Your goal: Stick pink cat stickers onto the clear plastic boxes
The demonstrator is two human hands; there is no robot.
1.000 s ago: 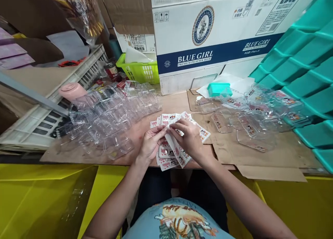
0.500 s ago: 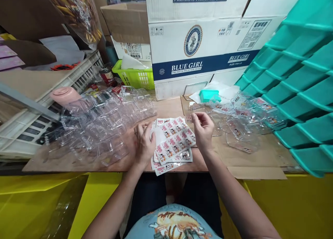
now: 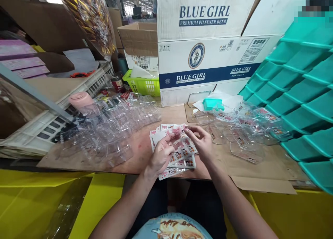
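Over the stacked sticker sheets (image 3: 186,150), we are bringing our left hand (image 3: 161,154) and right hand (image 3: 204,142) close together, fingertips nearly meeting; we cannot tell whether either is pinching a sticker. The sheets are lying mid-table, overlapping at angles. To our left, transparent plastic containers (image 3: 111,128) are crowding up to a pink lidded container (image 3: 81,100) and a white crate (image 3: 52,122). To our right, stickered containers (image 3: 240,138) are spreading towards stacked teal trays (image 3: 293,79). Beer cartons (image 3: 205,55) are walling off the back, beside a lime basket (image 3: 145,86). The table's front edge is running just below the sheets, and a strip of wooden tabletop (image 3: 140,147) is showing on their left. Flattened cardboard (image 3: 221,166) is covering the right side; yellow sheeting (image 3: 293,211) is showing below.
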